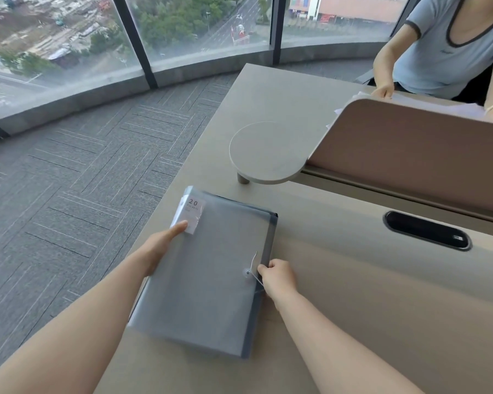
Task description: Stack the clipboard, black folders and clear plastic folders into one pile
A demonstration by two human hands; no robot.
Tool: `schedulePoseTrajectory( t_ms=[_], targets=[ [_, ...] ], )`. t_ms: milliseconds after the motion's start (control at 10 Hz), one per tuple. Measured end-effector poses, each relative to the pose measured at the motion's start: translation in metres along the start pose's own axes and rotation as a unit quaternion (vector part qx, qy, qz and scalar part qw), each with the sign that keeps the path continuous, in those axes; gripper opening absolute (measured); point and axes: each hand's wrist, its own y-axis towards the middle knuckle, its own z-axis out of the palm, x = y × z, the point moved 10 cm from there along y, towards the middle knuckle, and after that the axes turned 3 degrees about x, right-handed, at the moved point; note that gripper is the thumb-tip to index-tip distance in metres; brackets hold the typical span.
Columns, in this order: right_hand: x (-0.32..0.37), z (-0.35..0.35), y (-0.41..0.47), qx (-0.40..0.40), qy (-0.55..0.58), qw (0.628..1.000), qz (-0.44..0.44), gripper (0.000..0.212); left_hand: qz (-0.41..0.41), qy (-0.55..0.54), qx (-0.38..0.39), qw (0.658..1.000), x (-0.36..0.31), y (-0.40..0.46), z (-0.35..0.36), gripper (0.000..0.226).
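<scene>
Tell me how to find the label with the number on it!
Look at the desk, near its left edge, where the pile lies. The label sits at the pile's far left corner, by the left hand's fingertips. It is white, reading "20".

Both forearms are bare from the lower edge of the view up to the wrists, with no sleeve cuff showing on either. The left hand [161,248] and the right hand [276,277] are bare too: no gloves, no rings, no watch or bracelet at the wrists. The fingernails look short and unpainted.
</scene>
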Motion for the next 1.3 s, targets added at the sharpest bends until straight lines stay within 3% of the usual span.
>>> schedulePoseTrajectory(
  t_ms=[600, 700, 900, 1100, 1300],
  targets=[
    [0.001, -0.002, 0.006, -0.044, -0.099, 0.994, 0.015, 0.036, -0.005, 0.049, -0.028, 0.998, -0.004, 0.003, -0.003, 0.052],
    [0.001, -0.001, 0.004, -0.045, -0.09, 0.995, 0.02, 0.019, 0.004, 0.065, -0.035, 0.997, -0.005, 0.005, -0.004, 0.05],
    [0.002, 0.001, 0.0, -0.051, -0.093, 0.994, 0.024, 0.019, 0.025, 0.09, -0.07, 0.993, -0.006, 0.008, -0.007, 0.048],
    [-0.007, -0.002, -0.006, -0.042, -0.04, 0.998, 0.005, 0.024, 0.076, 0.172, -0.115, 0.976, -0.018, 0.008, -0.016, 0.055],
    [-0.039, -0.021, -0.045, -0.02, 0.107, 0.994, -0.009, 0.021, 0.125, 0.244, -0.191, 0.942, -0.04, -0.014, -0.017, 0.074]
  ],
)
